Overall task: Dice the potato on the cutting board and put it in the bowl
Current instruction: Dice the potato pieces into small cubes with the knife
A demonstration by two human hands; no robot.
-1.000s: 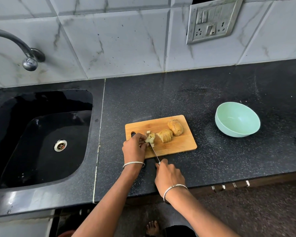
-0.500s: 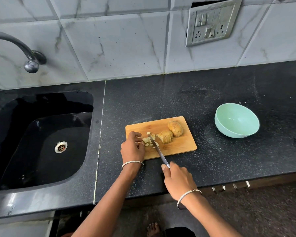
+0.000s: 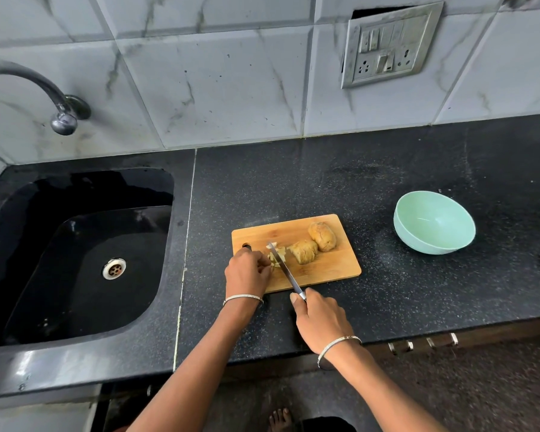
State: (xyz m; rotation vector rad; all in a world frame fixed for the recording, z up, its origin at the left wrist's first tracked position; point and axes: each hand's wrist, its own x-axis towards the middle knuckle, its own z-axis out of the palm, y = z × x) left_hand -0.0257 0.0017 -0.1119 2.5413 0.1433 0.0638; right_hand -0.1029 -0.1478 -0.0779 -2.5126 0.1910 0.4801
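Black counter (image 3: 387, 169): cutting board (image 3: 331, 269) at centre, empty mint bowl (image 3: 434, 219) well right of it. Right hand (image 3: 320, 322) and left hand (image 3: 247, 272) work at the board's left end, beside two uncut potato chunks (image 3: 303, 251); the right grips the knife (image 3: 282, 266), blade newly swung diagonal across the pieces (image 3: 282, 251) the left pinches: cross-cuts, likely

Your left hand (image 3: 247, 272) and right hand (image 3: 320, 322) are bare, as are your left forearm (image 3: 201, 353) and right forearm (image 3: 387, 397) down to the frame's edge. Each wrist carries one thin silvery band. The left bangle (image 3: 242, 297) lies close on the wrist, and the right bangle (image 3: 337, 343) makes a wider loop. Low in view, your bare foot (image 3: 279, 419) shows its toes.
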